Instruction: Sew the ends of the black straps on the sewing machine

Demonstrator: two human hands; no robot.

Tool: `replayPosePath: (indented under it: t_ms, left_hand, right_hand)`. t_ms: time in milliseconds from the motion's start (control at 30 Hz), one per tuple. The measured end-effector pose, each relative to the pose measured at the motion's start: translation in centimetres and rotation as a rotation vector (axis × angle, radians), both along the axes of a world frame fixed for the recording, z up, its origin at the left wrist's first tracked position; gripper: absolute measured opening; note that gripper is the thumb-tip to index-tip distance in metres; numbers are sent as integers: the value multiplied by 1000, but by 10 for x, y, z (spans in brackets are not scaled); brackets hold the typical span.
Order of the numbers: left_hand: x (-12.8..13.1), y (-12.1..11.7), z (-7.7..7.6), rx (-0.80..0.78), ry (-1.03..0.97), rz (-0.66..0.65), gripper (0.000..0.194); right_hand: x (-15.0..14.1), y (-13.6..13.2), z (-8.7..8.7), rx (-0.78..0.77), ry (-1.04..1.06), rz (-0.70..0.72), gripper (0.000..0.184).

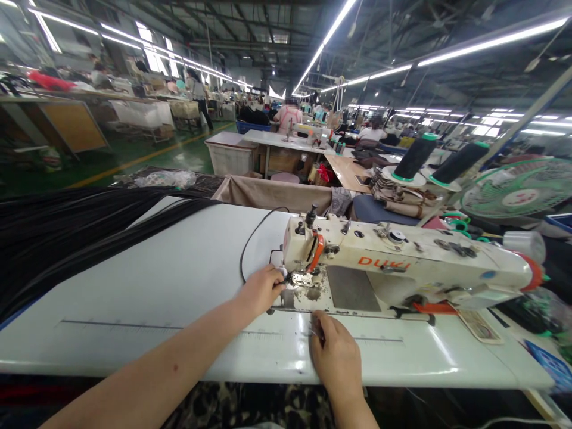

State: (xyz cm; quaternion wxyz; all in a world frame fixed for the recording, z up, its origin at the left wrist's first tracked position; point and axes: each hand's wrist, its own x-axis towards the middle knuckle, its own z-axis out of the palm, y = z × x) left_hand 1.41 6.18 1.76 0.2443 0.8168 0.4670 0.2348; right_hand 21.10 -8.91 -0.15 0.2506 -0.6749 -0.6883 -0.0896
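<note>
Where I see my left hand pinching a small dark piece beside the presser foot, the black cord bows leftward and far; my right hand curls nearer, its hold unclear.

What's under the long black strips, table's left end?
Glossy white tabletop shows between and beside the long black strips; beneath the thick pile itself, everything is covered.
</note>
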Motion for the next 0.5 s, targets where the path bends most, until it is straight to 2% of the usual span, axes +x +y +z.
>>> replayPosePath:
  t_ms: [233, 500]
  left_hand:
    - [18, -37, -1, -20, 73, 47, 14]
    - [30, -61, 17, -90, 274, 35, 45]
  right_hand:
    - [0, -1, -2, 8, 20, 10, 42]
    - [-1, -4, -1, -3, 68, 18, 42]
